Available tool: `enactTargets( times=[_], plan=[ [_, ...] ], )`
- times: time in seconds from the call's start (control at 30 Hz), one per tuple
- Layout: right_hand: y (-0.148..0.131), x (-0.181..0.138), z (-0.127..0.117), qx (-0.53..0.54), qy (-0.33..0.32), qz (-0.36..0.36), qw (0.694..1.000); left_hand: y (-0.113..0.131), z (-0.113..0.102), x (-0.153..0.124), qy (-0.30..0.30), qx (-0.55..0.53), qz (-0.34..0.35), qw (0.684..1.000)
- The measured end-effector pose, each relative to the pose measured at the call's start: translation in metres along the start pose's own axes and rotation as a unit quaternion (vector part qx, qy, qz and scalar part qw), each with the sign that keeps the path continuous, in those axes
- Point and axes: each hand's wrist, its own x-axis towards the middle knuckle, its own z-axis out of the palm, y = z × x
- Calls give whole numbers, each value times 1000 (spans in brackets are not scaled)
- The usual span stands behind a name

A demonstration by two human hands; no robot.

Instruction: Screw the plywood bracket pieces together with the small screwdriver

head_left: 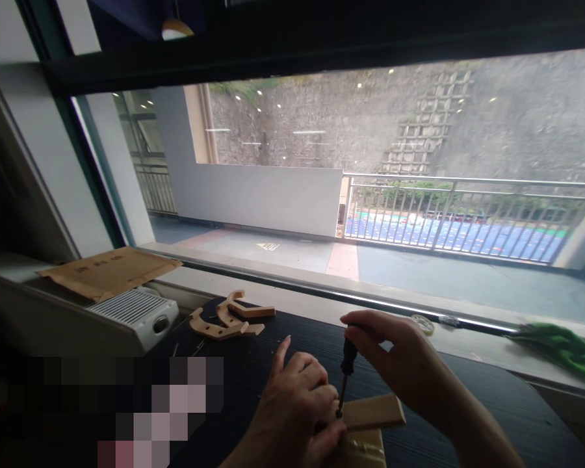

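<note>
Legible text: none. Brown cardboard sheet (110, 272), far left on the sill, bears dark printed marks, too blurred to read.

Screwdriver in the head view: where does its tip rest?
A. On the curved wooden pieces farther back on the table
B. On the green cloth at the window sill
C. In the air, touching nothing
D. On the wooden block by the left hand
D: the right hand holds the screwdriver upright, tip down on the wooden block that the left hand steadies.

A black-handled screwdriver (346, 374) stands upright, tip on a pale wooden block (373, 413).
</note>
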Motion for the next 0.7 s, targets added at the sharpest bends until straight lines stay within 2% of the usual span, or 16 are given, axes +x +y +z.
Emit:
enactTargets(
  times=[0.33,0.53,0.7],
  plan=[
    [0,-6,5,-4,-47,-16,999,-2,5,-1,-39,23,-9,999],
    [4,-1,7,-33,-20,6,999,-4,6,-1,-33,24,-8,999],
    [2,-4,0,-21,-31,0,999,-2,3,0,-34,13,-8,999]
  ],
)
